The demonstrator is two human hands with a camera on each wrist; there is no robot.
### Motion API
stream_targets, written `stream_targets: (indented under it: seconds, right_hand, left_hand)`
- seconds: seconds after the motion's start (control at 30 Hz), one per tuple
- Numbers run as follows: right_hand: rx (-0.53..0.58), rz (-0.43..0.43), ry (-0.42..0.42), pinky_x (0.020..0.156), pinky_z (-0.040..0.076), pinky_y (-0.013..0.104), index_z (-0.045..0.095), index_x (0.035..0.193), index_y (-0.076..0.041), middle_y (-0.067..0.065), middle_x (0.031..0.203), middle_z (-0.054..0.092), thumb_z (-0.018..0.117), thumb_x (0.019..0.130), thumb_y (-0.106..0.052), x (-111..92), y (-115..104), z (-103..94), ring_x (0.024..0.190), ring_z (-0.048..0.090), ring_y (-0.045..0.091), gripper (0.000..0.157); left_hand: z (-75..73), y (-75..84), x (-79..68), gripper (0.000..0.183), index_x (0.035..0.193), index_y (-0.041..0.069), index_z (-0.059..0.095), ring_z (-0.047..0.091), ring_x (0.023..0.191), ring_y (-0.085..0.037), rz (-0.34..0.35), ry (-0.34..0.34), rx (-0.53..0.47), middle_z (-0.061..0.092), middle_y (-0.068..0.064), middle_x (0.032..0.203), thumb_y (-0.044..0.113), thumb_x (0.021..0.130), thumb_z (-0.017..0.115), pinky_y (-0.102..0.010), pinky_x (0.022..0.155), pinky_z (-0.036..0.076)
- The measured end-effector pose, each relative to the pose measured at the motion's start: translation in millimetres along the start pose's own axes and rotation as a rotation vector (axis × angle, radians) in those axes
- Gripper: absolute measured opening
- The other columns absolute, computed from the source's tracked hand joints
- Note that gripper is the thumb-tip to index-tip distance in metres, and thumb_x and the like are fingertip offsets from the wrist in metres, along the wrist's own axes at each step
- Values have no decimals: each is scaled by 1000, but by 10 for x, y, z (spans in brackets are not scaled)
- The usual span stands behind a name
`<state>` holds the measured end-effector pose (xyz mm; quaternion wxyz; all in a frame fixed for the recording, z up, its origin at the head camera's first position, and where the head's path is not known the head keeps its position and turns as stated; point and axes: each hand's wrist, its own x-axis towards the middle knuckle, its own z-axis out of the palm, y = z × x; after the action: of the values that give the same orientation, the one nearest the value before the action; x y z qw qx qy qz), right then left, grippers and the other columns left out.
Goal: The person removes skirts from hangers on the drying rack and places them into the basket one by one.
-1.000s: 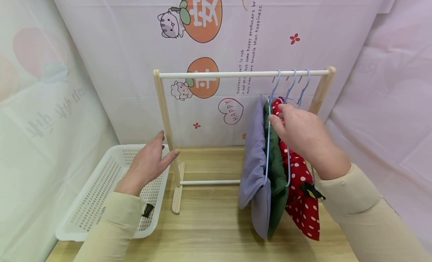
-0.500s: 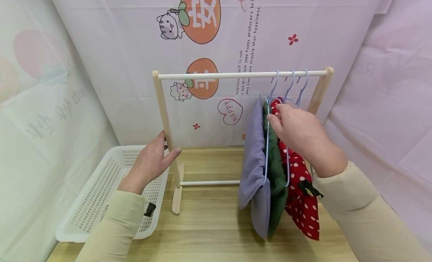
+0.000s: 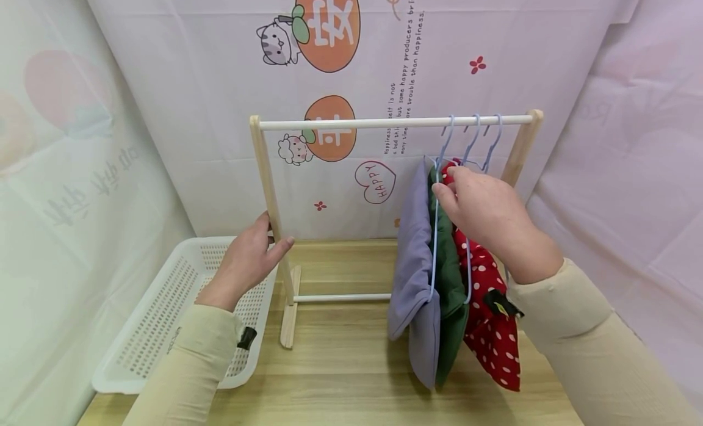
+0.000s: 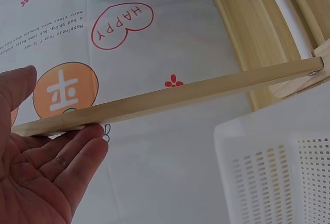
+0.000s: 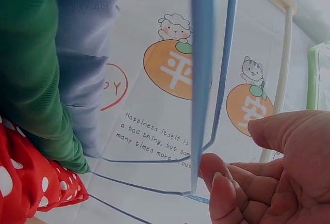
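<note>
My left hand (image 3: 244,261) rests its fingers against the left wooden post (image 3: 266,176) of a small clothes rack. In the left wrist view the fingers (image 4: 85,149) lie straight under the post (image 4: 191,92), the thumb apart from it. My right hand (image 3: 491,212) is at the blue hangers (image 3: 449,136), thumb and fingers spread apart. The fingers (image 5: 219,188) are right at the hanger wire (image 5: 200,79) in the right wrist view. From the hangers hang a lavender garment (image 3: 412,255), a green garment (image 3: 447,273) and a red garment with white dots (image 3: 489,292), partly hidden by my right hand.
A white perforated plastic basket (image 3: 129,386) stands left of the rack on the wooden table (image 3: 324,377). The rack's white top rail (image 3: 351,122) bears the hangers toward its right end. A lower white rail (image 3: 340,298) runs near the table. Printed white cloth (image 3: 219,108) encloses the back and sides.
My left hand has moved slightly right, onto the post. My right hand has shifted a little left at the hangers. The garments hang in nearly the same place.
</note>
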<state>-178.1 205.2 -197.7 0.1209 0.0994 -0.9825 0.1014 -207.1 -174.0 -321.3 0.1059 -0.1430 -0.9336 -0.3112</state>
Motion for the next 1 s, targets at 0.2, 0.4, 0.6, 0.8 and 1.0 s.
stream_targets:
  seconds: [0.2,0.4,0.6,0.8,1.0]
  right_hand:
    - [7,0,2,86,53,57,55,128,3,19,96,64,46,110,-36,27,-9,-10,93,64,37,44]
    - [21,8,-14,87,53,58,54,132,4,19,98,65,47,110,-35,59,-5,-22,94,64,37,46]
    - [35,4,-42,99,49,64,49,143,8,26,115,66,46,110,-35,106,-4,-16,105,62,41,55]
    - [40,-7,-33,99,49,62,53,137,7,23,109,66,46,109,-32,135,-30,-11,103,62,40,48]
    - [54,-18,-30,102,47,61,53,139,7,24,113,67,47,108,-29,151,-48,-22,104,62,39,48]
  left_hand:
    - [13,1,23,55,146,-2,45,70,117,-42,-9,9,1,65,-25,135,31,105,62,-56,95,57]
    - [15,6,52,49,144,-5,47,71,111,-41,-2,36,69,66,-28,132,26,107,57,-55,91,58]
    - [20,20,70,45,141,-6,49,71,110,-42,-28,42,110,67,-28,130,26,108,56,-57,91,56]
    - [36,23,86,44,139,-5,50,70,110,-42,-60,58,132,68,-26,128,27,109,55,-57,91,56]
    - [40,30,100,42,135,-6,53,71,106,-41,-78,67,147,69,-25,124,27,109,54,-56,86,57]
